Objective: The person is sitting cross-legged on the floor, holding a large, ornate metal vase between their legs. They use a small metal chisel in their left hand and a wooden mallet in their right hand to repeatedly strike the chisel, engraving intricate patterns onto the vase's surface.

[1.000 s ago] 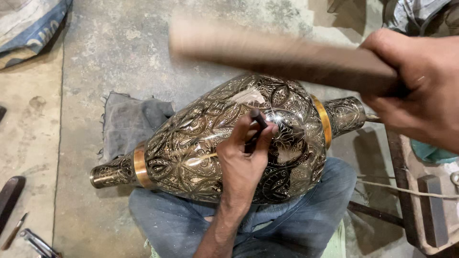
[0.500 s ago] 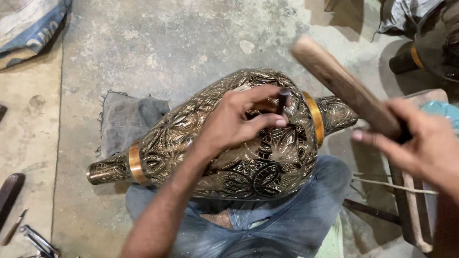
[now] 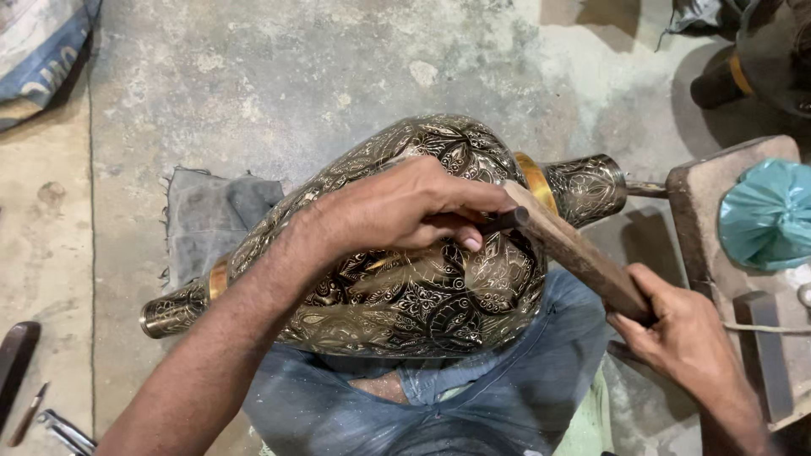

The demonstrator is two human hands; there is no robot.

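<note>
Single head-worn view, steeply downward and close over lap, hands and concrete floor (image 3: 279, 76).

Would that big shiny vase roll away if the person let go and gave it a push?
Probably, yes. The vase lies on its side across the person's lap, and its round belly looks apt to roll. It seems stiff metal, so it likely would not flop or bend. The left hand rests on top, which may help steady it while the right hand holds the wooden stick.
</note>
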